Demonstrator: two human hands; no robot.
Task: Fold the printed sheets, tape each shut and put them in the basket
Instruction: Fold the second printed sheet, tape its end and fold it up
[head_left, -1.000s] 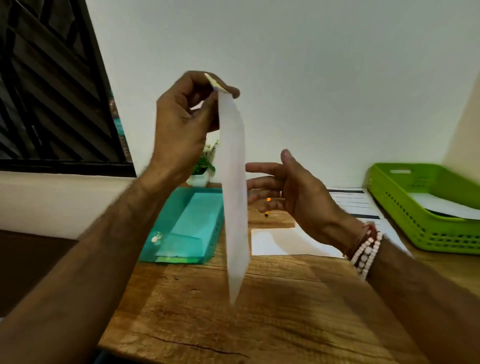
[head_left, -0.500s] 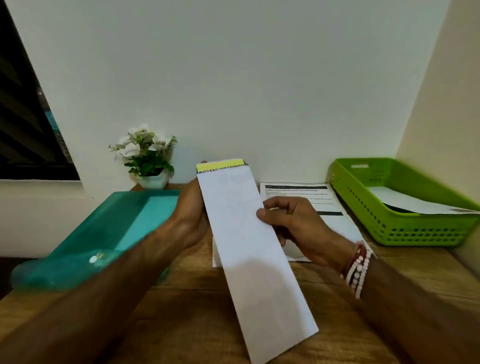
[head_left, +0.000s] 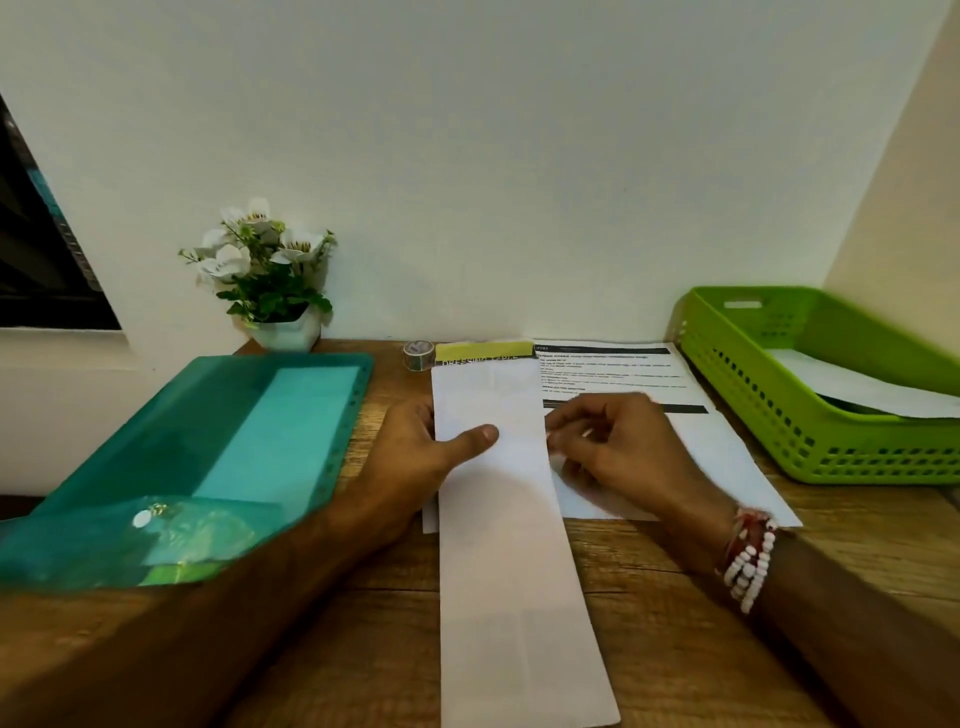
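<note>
Wooden desk (head_left: 649, 597) against a white wall: folded sheet (head_left: 509, 545), held up in the air a second ago, is now lowered along the desk, its far yellow end over the printed sheets (head_left: 623, 374). Folding looks done, taping likely next. The tape roll (head_left: 418, 355) sits just left of that end; basket (head_left: 779, 415) far right, one sheet inside. Grip: left hand (head_left: 415, 457) holds the strip's left edge, thumb (head_left: 475, 436) on top; right hand (head_left: 618, 447) curled, fingertips pinching the right edge, slightly blurred.

Basket (head_left: 810, 415) right of folded sheet (head_left: 509, 545)
</note>
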